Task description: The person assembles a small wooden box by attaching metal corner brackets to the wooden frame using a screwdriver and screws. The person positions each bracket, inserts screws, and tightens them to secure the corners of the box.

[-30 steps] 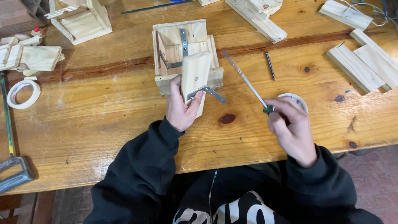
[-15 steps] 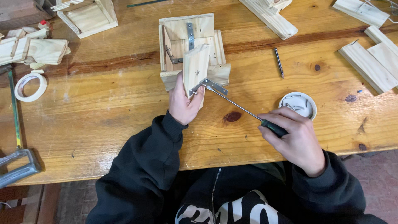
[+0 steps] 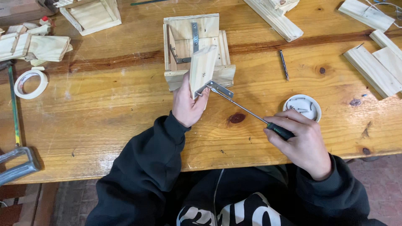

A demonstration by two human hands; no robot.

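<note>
tape roll (image 3: pixel 30 83) far left, screw dish (image 3: pixel 302 106) right of wooden box (image 3: pixel 194 52)

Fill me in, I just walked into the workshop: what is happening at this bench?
A person in a dark hooded top sits at a wooden table. The left hand steadies an upright wooden piece against a small wooden box frame. The right hand grips a long screwdriver, its tip at a metal bracket on that piece. A small white dish holding screws sits beside the right hand.

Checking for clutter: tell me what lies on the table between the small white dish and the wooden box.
In the head view, only the screwdriver shaft crosses bare tabletop between white dish and wooden box.
</note>
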